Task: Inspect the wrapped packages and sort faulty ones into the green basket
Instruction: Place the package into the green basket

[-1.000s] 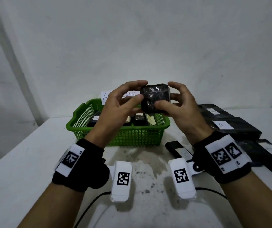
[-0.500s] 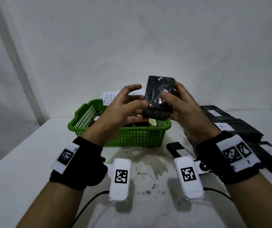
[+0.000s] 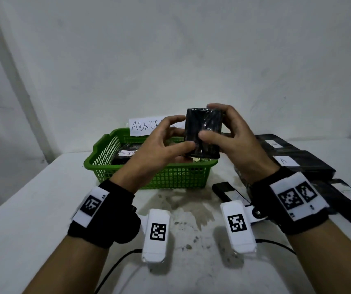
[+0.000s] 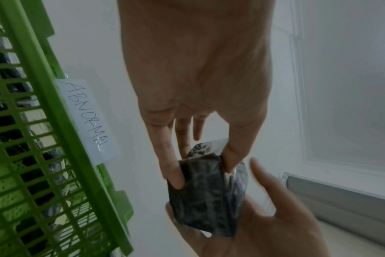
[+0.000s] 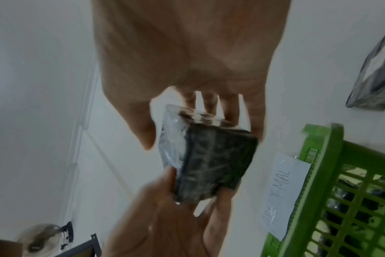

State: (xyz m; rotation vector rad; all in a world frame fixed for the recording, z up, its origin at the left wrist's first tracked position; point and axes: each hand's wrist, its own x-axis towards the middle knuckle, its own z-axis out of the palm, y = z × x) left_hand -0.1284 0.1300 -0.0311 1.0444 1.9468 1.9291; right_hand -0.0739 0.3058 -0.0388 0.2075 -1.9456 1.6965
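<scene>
1. Nearest the camera, both forearms reach forward over the stained white table, each wrist in a black strap with white square-code tags, and a white camera block with a printed code hangs below each wrist.
2. The left hand is raised, back toward the camera, thumb tip pressed on the near face of the small black block-shaped package in glossy clear wrap and a fingertip on its far side, so it pinches the package's left edge; the other fingers arch loosely above.
3. The right hand grips the same package from the right: thumb across the front face, fingers curled over the top and back.
4. That package is held upright in the air between the two hands, above the near right part of the green plastic lattice basket; the right wrist view shows loose, shiny wrap along one side.
5. Inside the basket lie more dark wrapped packages, one with a white slip whose writing is unreadable.
6. Behind the basket stands a white paper sign, handwritten "ABNORMAL", read in full from the left wrist.
7. To the right, black flat wrapped packages lie on the table; one white label reads "A".
</scene>
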